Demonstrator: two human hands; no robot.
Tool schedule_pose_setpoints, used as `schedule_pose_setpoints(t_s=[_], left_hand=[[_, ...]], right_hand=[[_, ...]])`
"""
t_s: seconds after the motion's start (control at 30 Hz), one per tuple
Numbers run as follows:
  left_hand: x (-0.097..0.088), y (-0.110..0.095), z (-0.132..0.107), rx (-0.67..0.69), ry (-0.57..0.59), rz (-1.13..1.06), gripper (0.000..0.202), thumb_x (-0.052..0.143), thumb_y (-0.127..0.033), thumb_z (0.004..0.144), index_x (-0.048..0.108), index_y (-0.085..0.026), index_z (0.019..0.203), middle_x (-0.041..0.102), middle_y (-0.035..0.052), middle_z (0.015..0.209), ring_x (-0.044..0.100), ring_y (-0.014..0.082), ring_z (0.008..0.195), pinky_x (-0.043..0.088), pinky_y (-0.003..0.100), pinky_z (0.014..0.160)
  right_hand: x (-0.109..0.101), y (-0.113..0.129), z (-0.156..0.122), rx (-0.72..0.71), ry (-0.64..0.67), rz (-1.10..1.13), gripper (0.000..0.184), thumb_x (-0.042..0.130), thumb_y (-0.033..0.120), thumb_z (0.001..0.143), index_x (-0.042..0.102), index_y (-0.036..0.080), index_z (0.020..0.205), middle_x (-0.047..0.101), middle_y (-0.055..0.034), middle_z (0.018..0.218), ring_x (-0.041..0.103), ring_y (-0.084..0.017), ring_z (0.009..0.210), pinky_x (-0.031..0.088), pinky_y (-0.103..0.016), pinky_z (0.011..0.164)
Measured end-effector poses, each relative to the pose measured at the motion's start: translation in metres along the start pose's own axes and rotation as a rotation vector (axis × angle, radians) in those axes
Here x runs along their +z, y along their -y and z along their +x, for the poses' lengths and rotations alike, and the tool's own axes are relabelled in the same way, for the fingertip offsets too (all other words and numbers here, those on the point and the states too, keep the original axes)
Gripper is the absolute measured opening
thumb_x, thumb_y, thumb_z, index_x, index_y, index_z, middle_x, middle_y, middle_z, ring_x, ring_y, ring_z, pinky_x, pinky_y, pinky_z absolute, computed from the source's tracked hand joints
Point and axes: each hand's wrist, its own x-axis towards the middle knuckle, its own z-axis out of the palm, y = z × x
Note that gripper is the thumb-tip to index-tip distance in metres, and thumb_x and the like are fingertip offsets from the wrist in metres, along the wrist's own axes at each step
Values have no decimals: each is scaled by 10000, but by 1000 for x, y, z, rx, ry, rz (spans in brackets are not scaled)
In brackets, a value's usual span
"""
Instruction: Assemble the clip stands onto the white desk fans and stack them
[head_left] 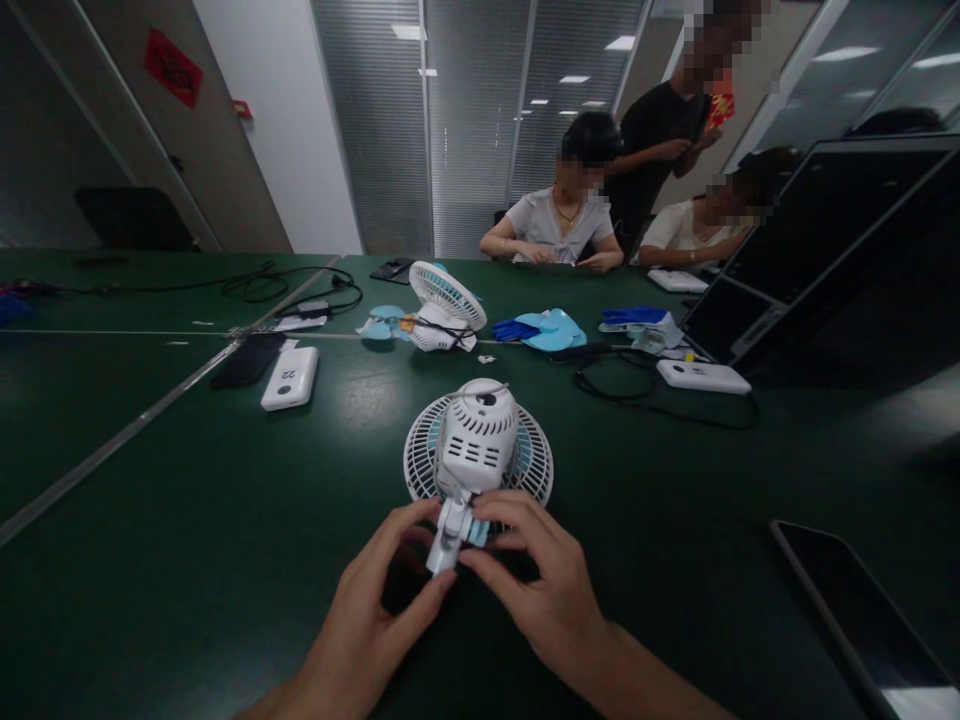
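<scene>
A small white clip fan [480,445] lies face down on the dark green table [187,560], its round grille flat and its motor housing up. Its white clip base [450,535] points toward me. My left hand [375,610] pinches the clip base from the left with thumb and forefinger. My right hand [536,575] closes on the same clip from the right, fingers curled over its top.
A second white fan [444,315] lies farther back with light blue blades [551,330] and blue gloves [634,316] near it. A white power bank [290,377], a black phone [247,360], cables [660,400], a white box [703,376], monitors [825,250] at right. Three people at the far end.
</scene>
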Motion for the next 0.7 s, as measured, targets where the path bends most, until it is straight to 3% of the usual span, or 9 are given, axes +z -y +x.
schedule_pose_setpoints(t_s=[0.07,0.17,0.27,0.37,0.57,0.63,0.7], left_hand=[[-1,-1,0,6,13,-4,466,640,-319,1024,504,-432,1455,667,-6,1305,672,168,1088,592,289,925],[-2,-4,1,60,43,-6,469,626,-302,1031,518,-447,1464,647,-3,1308,665,162,1074,594,276,903],[-2,-8,0,81,27,-26,506,639,-301,1024,500,-462,1482,622,2,1323,670,159,1061,603,267,890],[-2,-7,0,53,4,-41,510,653,-300,1014,503,-468,1471,602,3,1340,677,158,1072,609,274,918],[-1,-5,1,75,57,-58,591,689,-251,980,485,-478,1487,596,8,1358,686,158,1103,624,283,963],[0,-6,2,96,41,-53,623,693,-211,963,487,-487,1483,609,2,1334,696,149,1086,631,270,956],[1,-8,2,105,29,-52,642,688,-182,953,490,-487,1482,616,2,1322,704,143,1074,637,261,952]], right_hand=[[-2,-3,-3,-9,16,-5,368,651,69,958,662,270,1267,664,-64,1252,725,-198,1092,682,-275,815],[-2,-9,-7,4,-26,-47,351,573,43,980,664,266,1236,701,-44,1152,743,-176,996,665,-274,798],[-1,-11,-6,42,-39,-51,239,611,91,1002,685,251,1165,738,-15,1016,744,-147,833,628,-244,722],[-2,-8,-1,43,-15,-68,92,655,146,1003,700,226,1002,736,-12,946,725,-149,809,579,-241,705],[-7,-1,4,94,3,-142,302,550,202,1059,622,213,766,637,10,764,623,-130,669,485,-258,632],[-8,-2,2,103,18,-148,300,529,205,1063,615,221,776,617,15,745,614,-130,654,483,-256,613],[-9,-4,-1,86,23,-142,126,572,190,1031,656,232,946,636,18,793,620,-128,642,494,-245,585]])
